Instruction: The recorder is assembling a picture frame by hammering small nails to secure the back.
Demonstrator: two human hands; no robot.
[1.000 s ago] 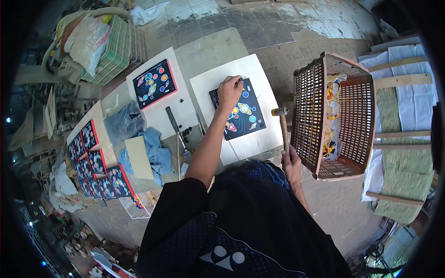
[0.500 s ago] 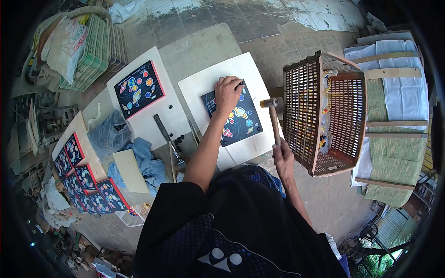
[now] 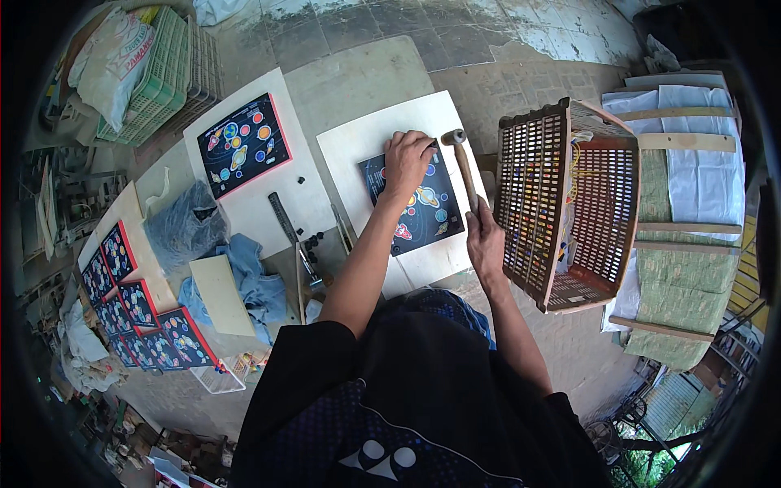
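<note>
A dark board printed with colourful planets [image 3: 429, 213] lies on a white panel [image 3: 346, 146] in front of me. My left hand [image 3: 407, 167] rests over its far part, fingers closed by the far right corner. A small black piece [image 3: 432, 147] shows at those fingertips, mostly hidden. My right hand [image 3: 486, 241] is wrapped round the wooden handle of a hammer [image 3: 465, 171]. The hammer's metal head is just right of that corner, apart from my left fingers. A small round black piece [image 3: 396, 250] sits at the board's near left corner.
Left of my left arm lie several loose black pieces [image 3: 311, 241], another hammer [image 3: 309, 268] and a red-edged planet board [image 3: 244, 146]. Further left are a plastic bag [image 3: 187, 232], blue cloth [image 3: 259, 285] and several more boards [image 3: 183, 337]. A brown plastic crate [image 3: 533, 203] stands close on the right.
The hammer has moved up and left, its head now nearer the board's far right corner. My left hand has shifted only slightly, still at that corner.
</note>
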